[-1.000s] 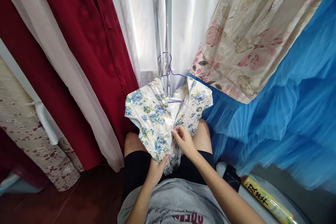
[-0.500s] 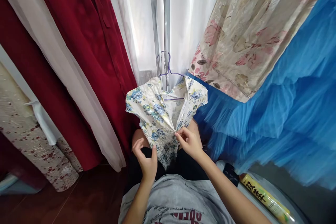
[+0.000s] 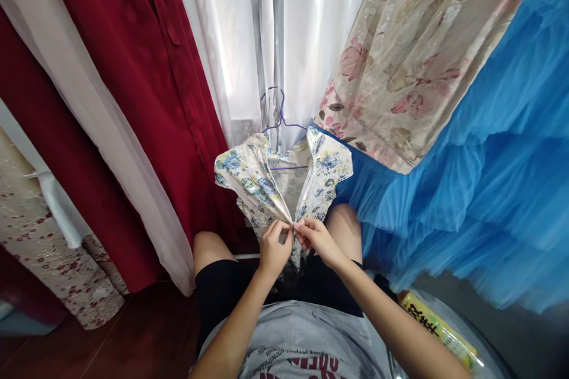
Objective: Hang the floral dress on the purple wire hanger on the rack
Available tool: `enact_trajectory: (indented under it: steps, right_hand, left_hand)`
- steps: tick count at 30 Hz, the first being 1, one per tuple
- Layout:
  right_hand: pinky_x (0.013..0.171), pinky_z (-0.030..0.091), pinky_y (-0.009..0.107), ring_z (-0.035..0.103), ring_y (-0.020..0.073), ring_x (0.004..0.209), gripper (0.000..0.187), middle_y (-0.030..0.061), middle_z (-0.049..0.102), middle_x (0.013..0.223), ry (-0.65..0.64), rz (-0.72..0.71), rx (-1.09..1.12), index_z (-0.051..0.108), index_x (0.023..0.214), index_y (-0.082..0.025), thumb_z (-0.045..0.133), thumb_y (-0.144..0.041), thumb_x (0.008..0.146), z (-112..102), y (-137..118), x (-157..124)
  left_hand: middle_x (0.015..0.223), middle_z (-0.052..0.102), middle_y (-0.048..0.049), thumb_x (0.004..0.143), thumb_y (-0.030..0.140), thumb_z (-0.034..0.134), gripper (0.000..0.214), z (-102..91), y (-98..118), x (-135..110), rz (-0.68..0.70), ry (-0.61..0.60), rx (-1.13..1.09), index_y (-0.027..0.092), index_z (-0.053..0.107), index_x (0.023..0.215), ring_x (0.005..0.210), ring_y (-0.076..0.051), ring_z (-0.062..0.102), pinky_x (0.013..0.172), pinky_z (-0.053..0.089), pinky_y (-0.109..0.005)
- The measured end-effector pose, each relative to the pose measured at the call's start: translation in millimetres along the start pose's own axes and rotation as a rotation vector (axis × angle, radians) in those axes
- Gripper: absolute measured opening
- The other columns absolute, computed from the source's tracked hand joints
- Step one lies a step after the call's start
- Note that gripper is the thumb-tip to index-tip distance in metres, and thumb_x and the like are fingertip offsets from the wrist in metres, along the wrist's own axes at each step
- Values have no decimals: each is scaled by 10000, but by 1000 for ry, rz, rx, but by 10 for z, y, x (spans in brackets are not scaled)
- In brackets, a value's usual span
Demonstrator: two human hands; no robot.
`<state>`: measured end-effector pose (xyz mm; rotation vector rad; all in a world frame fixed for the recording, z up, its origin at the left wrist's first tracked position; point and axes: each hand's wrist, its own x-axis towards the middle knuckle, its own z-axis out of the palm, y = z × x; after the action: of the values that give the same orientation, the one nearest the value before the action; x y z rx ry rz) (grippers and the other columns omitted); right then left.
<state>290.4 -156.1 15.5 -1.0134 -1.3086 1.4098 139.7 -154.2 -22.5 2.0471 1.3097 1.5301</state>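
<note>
A white dress with a blue floral print [image 3: 255,174] hangs on a thin purple hanger [image 3: 281,121] in front of my knees. Its front or back opening is spread in a V, with what looks like a zipper along the edges. At the bottom of the V my left hand [image 3: 274,249] pinches the cloth on the left side. Right beside it, my right hand [image 3: 316,240] pinches at the same spot, fingertips nearly touching the left ones. The small piece between the fingertips is hidden. The dress's lower part drops between my legs.
Red fabric [image 3: 128,100] and a pale sheer strip hang on the left, white curtains [image 3: 311,29] behind. A pink-flowered cloth [image 3: 400,83] and blue tulle [image 3: 466,189] hang on the right. A yellow-labelled package [image 3: 440,328] lies at lower right.
My left hand has moved right and up from beside the dress and now pinches it next to my right hand. The V opening is spread wider, and my knees are farther apart.
</note>
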Motion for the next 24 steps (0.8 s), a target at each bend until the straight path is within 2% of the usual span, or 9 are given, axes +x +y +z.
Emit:
enact_trajectory:
  steps: [3, 6, 9, 12, 16, 19, 24]
  right_hand:
    - [419, 214, 210, 381, 75, 413, 214, -41, 513, 529, -66, 190, 179, 594, 700, -186, 709, -364, 731, 16, -18, 32]
    - [392, 146, 177, 273, 34, 391, 176, -68, 447, 481, -86, 258, 311, 594, 661, -159, 720, -281, 679, 9, -58, 63]
    - [356, 120, 145, 185, 11, 386, 173, -99, 375, 465, -105, 354, 482, 559, 644, -155, 713, -209, 700, -24, -153, 121]
    - [327, 161, 124, 155, 11, 376, 141, -123, 321, 473, -138, 413, 623, 562, 683, -154, 685, -135, 750, -63, -327, 223]
    - [313, 222, 115, 186, 26, 367, 117, -119, 335, 486, -113, 334, 603, 578, 738, -155, 652, -107, 814, -54, -678, 458]
    - [293, 190, 122, 183, 37, 357, 145, -121, 315, 476, -68, 247, 503, 556, 748, -170, 633, -109, 855, 13, -975, 700]
    - [292, 173, 110, 192, 38, 342, 187, -112, 330, 442, -80, 209, 434, 537, 750, -163, 500, -60, 903, 110, -1379, 1040]
  left_hand:
    - [834, 640, -42, 940, 216, 560, 133, -28, -9, -16, 14, -8, 2, 221, 594, 812, 840, -202, 633, 797, 474, -302]
    - [841, 632, -42, 936, 186, 554, 122, -44, -6, -14, 33, -25, -5, 219, 586, 823, 843, -200, 629, 795, 474, -301]
    - [852, 626, -47, 950, 184, 535, 130, -43, -9, -25, 32, -44, 8, 222, 578, 833, 845, -201, 629, 798, 476, -301]
    - [848, 614, -50, 947, 170, 521, 134, -32, -32, -53, 26, -85, 37, 224, 573, 836, 836, -203, 630, 787, 475, -297]
    - [841, 616, -54, 947, 169, 527, 132, -54, -46, -52, 47, -142, 58, 221, 562, 831, 815, -205, 625, 771, 473, -301]
    - [864, 621, -59, 950, 172, 524, 117, -110, -32, -15, 53, -180, 73, 219, 554, 848, 829, -208, 634, 773, 475, -301]
    - [871, 616, -49, 928, 160, 522, 90, -213, -31, 38, 21, -211, 127, 221, 538, 865, 814, -208, 645, 758, 467, -296]
